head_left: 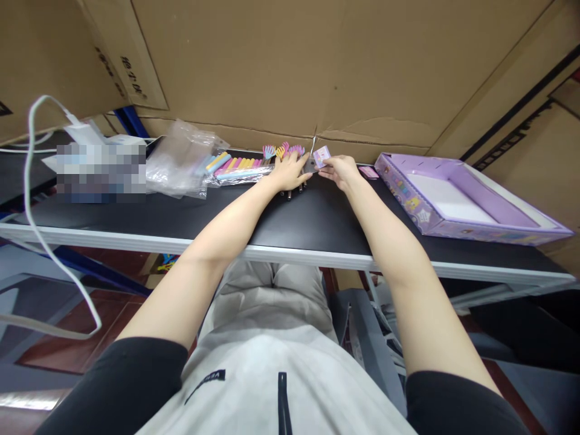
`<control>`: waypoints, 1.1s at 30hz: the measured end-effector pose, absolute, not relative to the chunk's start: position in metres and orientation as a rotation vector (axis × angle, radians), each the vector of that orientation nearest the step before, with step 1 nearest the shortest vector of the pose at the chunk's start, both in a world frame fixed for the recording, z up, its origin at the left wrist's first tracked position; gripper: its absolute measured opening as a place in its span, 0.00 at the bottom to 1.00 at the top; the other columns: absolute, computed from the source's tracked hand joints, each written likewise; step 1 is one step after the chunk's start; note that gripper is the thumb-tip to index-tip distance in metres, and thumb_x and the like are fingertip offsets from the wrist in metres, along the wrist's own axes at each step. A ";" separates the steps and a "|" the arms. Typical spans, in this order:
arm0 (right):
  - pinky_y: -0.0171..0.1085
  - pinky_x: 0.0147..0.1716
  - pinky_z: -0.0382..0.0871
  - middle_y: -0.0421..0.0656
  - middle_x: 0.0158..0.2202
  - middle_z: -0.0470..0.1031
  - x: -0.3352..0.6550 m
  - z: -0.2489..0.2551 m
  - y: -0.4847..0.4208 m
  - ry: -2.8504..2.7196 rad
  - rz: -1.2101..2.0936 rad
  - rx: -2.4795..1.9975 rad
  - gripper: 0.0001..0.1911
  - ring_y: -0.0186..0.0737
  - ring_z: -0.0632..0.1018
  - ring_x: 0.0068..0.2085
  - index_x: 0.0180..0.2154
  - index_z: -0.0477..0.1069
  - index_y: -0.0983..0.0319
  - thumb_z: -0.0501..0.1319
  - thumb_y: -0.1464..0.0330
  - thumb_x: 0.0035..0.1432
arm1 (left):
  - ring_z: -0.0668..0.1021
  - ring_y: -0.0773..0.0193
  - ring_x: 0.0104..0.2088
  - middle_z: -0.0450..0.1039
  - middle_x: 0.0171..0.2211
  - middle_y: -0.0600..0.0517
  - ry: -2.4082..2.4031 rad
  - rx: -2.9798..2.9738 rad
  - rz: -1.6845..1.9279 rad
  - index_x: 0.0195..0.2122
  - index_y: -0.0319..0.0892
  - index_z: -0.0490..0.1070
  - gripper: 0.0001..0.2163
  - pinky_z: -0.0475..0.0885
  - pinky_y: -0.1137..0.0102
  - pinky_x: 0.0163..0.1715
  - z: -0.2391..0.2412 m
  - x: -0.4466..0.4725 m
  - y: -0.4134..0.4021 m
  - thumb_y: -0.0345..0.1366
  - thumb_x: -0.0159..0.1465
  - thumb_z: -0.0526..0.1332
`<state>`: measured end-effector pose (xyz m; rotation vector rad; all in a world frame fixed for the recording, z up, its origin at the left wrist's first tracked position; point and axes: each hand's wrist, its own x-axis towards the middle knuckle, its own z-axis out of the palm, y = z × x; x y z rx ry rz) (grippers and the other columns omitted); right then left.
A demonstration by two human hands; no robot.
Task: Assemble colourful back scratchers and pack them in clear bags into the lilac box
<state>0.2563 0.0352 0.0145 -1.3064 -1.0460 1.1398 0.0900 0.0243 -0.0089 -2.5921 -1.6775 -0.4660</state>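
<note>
My left hand (289, 173) lies with spread fingers over a row of small back scratchers. Their blue, yellow and pink claw heads (269, 151) stick out beyond my fingertips, and metal ends show below the palm. In my right hand (341, 171) a small purple printed card (321, 156) is pinched between thumb and fingers. It is tilted up, close to the left hand's fingertips. Just left of my left hand, a clear bag holds a row of pink, yellow and blue sticks (242, 166). A small pink card (368, 173) rests right of my right hand.
At the right stands an open purple printed box (430, 220) with a white inside. Clear plastic bags (179, 163) lie left on the black table (312, 223). Farther left are a blurred-out object and a white cable (29, 175). A cardboard wall (281, 66) closes off the back.
</note>
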 end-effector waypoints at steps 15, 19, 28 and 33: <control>0.29 0.32 0.79 0.38 0.31 0.71 0.257 0.012 0.041 -1.017 1.125 -1.206 0.17 0.31 0.77 0.35 0.33 0.60 0.59 0.60 0.86 0.55 | 0.63 0.39 0.74 0.60 0.73 0.32 -1.698 -2.604 -0.630 0.76 0.41 0.57 0.33 0.57 0.41 0.71 -0.008 0.093 0.021 0.48 0.74 0.59; 0.30 0.34 0.79 0.39 0.32 0.71 0.260 0.013 0.043 -1.028 1.122 -1.211 0.18 0.32 0.77 0.36 0.32 0.60 0.60 0.61 0.88 0.52 | 0.64 0.37 0.73 0.60 0.72 0.30 -1.707 -2.570 -0.645 0.75 0.38 0.58 0.34 0.59 0.43 0.70 -0.009 0.093 0.022 0.48 0.73 0.60; 0.34 0.39 0.81 0.41 0.35 0.76 0.260 0.011 0.043 -1.070 1.106 -1.232 0.19 0.37 0.81 0.43 0.35 0.67 0.62 0.59 0.90 0.49 | 0.66 0.38 0.72 0.63 0.70 0.31 -1.662 -2.563 -0.652 0.76 0.42 0.58 0.34 0.61 0.45 0.69 -0.010 0.092 0.020 0.47 0.72 0.62; 0.37 0.44 0.82 0.42 0.33 0.78 0.261 0.013 0.041 -1.122 1.167 -1.225 0.18 0.36 0.81 0.39 0.35 0.71 0.63 0.59 0.91 0.51 | 0.65 0.38 0.72 0.63 0.71 0.32 -1.633 -2.574 -0.644 0.75 0.44 0.59 0.33 0.60 0.44 0.68 -0.010 0.091 0.020 0.47 0.72 0.63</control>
